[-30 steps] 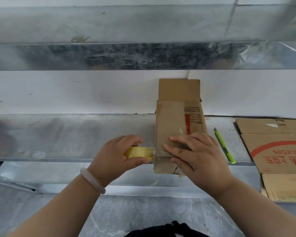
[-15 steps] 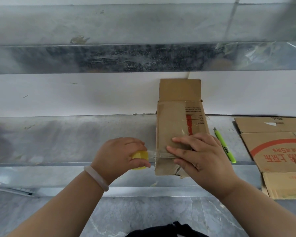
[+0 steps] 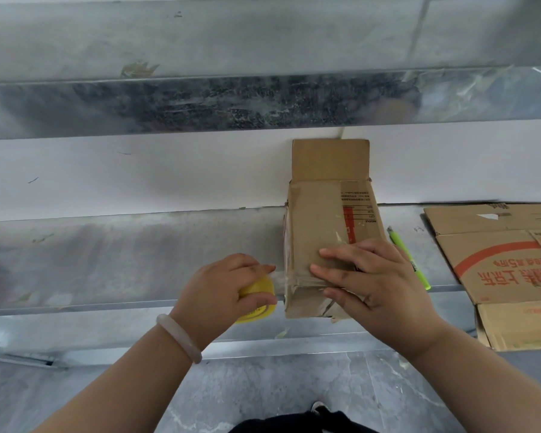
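A small brown cardboard box (image 3: 319, 220) lies on a metal shelf (image 3: 132, 254), its far flap standing up against the white wall. My right hand (image 3: 372, 285) presses flat on the box's near end, fingers straight, over a strip of clear tape. My left hand (image 3: 228, 285) grips a yellow roll of tape (image 3: 256, 300) just left of the box. A short stretch of clear tape runs from the roll to the box's near left corner. Most of the roll is hidden by my fingers.
A green marker pen (image 3: 408, 257) lies on the shelf right of the box. Flattened cardboard sheets (image 3: 506, 254) with red print are stacked at the far right. A second metal shelf (image 3: 200, 101) hangs overhead. The floor below is grey stone.
My left hand has drawn the tape roll left and downward, off the box's near edge, so a strip of tape now spans the gap. My right hand stays pressed on the box.
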Motion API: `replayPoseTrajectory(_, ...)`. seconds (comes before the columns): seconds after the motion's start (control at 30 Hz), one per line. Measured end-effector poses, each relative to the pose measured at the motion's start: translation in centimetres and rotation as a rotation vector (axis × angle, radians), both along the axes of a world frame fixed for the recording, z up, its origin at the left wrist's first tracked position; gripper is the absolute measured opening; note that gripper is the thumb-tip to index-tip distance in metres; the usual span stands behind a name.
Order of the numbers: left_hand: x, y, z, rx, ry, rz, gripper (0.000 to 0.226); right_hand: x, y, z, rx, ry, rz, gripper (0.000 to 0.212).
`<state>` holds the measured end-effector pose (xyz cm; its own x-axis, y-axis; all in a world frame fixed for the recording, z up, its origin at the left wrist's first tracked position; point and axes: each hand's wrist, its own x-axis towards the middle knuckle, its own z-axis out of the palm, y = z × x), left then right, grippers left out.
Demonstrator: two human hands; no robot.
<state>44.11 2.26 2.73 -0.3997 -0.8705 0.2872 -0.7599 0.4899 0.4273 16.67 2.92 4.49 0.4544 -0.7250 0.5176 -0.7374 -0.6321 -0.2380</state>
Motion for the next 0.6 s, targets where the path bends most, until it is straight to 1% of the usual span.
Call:
replayPoseTrajectory(0.1,0.4,0.6,0.5,0.089,0.100,0.048,0.049,0.1,0.0,0.2,0.010,0.012,0.000,0.028)
replayPoseTrajectory(0.2,0.0,0.9,0.4,0.101,0.177,0.070,0.035,0.1,-0.2,0.3,0.030,-0.008,-0.004,0.028)
replayPoseTrajectory(0.3,-1.0,0.8,0.3,0.056,0.212,0.076,0.024,0.0,-0.2,0.3,0.052,-0.018,-0.002,0.030)
replayPoseTrajectory(0.37,-1.6,0.7,0.3,0.021,0.215,0.075,0.022,-0.1,-0.6,0.7,0.092,0.008,0.012,0.034)
replayPoseTrajectory(0.43,-2.0,0.6,0.4,0.033,0.217,0.081,0.021,-0.4,-0.9,1.6,0.140,0.003,0.039,0.038)
replayPoseTrajectory(0.47,-2.0,0.6,0.4,0.049,0.218,0.091,0.022,-0.7,-1.0,2.1,0.160,-0.062,0.048,0.038)
replayPoseTrajectory(0.5,-2.0,0.6,0.4,0.066,0.221,0.100,0.022,-1.0,-0.9,2.4,0.169,-0.191,0.029,0.036)
replayPoseTrajectory(0.53,-1.9,0.6,0.4,0.079,0.225,0.104,0.022,-1.7,-0.9,2.5,0.174,-0.362,-0.056,0.033)
replayPoseTrajectory(0.57,-1.9,0.7,0.3,0.086,0.229,0.105,0.022,-2.5,-1.2,2.3,0.190,-0.532,-0.211,0.030)
replayPoseTrajectory(0.6,-1.9,0.8,0.4,0.087,0.234,0.105,0.023,-3.7,-2.0,1.5,0.239,-0.648,-0.405,0.030)
